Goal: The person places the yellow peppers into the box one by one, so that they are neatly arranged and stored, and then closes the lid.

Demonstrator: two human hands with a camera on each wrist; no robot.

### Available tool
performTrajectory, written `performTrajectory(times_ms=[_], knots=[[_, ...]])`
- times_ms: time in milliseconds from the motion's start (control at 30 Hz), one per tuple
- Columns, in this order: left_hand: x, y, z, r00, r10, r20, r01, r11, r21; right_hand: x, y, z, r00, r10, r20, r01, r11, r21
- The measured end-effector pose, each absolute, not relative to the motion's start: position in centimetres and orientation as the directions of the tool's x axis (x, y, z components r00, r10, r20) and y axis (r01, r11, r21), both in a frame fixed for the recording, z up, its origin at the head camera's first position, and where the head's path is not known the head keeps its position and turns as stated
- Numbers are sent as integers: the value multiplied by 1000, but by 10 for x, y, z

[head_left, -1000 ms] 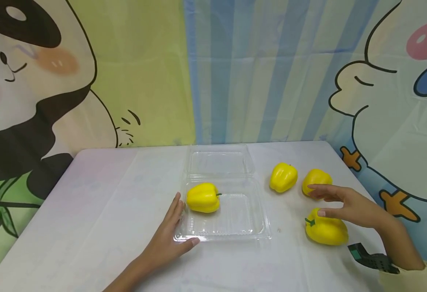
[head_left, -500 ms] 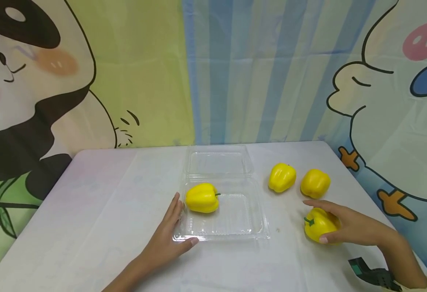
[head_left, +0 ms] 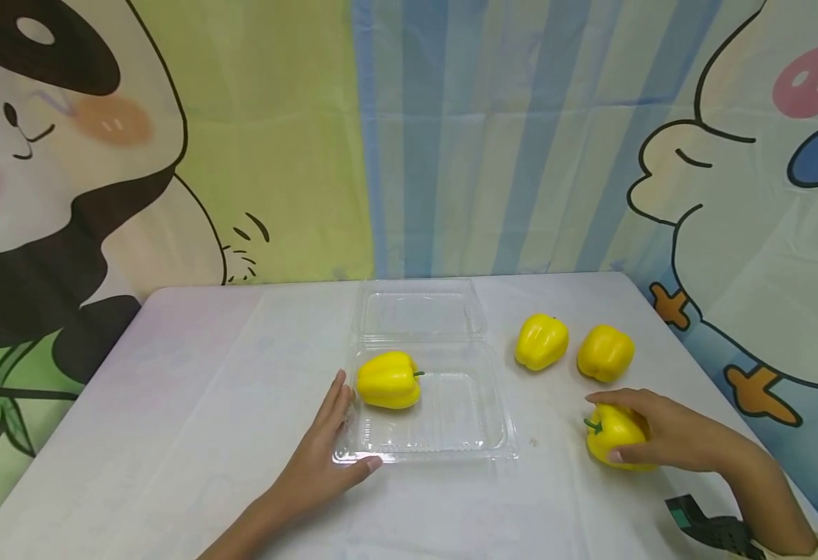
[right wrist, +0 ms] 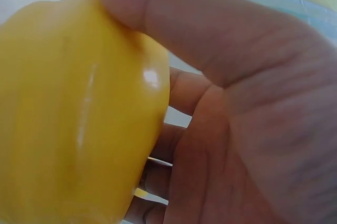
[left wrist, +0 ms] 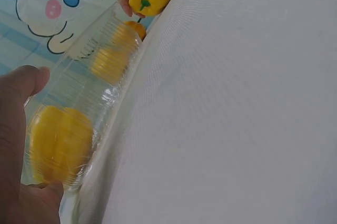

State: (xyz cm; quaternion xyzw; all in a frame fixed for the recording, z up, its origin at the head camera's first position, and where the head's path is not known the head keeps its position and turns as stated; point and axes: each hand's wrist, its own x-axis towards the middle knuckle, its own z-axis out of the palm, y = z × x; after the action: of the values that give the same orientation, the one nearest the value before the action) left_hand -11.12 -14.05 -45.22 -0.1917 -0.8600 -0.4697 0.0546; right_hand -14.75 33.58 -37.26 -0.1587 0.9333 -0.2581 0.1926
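Note:
My right hand (head_left: 685,435) grips a yellow bell pepper (head_left: 608,440) at the table's right side, thumb on the near side and fingers over the far side. Up close in the right wrist view, the thumb presses the glossy yellow pepper (right wrist: 79,108) and the other fingers pass behind it. My left hand (head_left: 318,459) lies with straight fingers along the left side of a clear plastic clamshell container (head_left: 458,424), its thumb at the front rim. Inside the container's left half lies another yellow bell pepper (head_left: 388,381), stem to the right. The container's lid (head_left: 419,311) is folded back, away from me.
Two more yellow bell peppers, one nearer the container (head_left: 542,342) and one farther right (head_left: 606,354), stand behind my right hand. A white cloth covers the table (head_left: 206,420). A curtain with cartoon animals (head_left: 451,140) hangs right behind the table.
My right hand has come down and toward me from above the right-hand peppers and now holds the nearest one. The left hand and the container have stayed in place.

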Motion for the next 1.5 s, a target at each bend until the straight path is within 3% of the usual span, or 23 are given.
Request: performTrajectory(times_ms=[367,700,1167,1500], knots=[[-110,-140,-450,-921,280,270,379,486,788,-148,336,-368,-869,-398,-294,-171,799,-576],[-110,-140,-450,-923,276,267,374,492,786,-148,329,-367,-882,-454,-127,-277,716,-640],[-110,-140,-452,-917,281,283,390,480,786,-150,316,-366,-918,-392,-65,-294,779,-554],[-109,-140,-452,-917,279,284,390,484,784,-152,312,-365,-915,-401,-32,-308,749,-587]])
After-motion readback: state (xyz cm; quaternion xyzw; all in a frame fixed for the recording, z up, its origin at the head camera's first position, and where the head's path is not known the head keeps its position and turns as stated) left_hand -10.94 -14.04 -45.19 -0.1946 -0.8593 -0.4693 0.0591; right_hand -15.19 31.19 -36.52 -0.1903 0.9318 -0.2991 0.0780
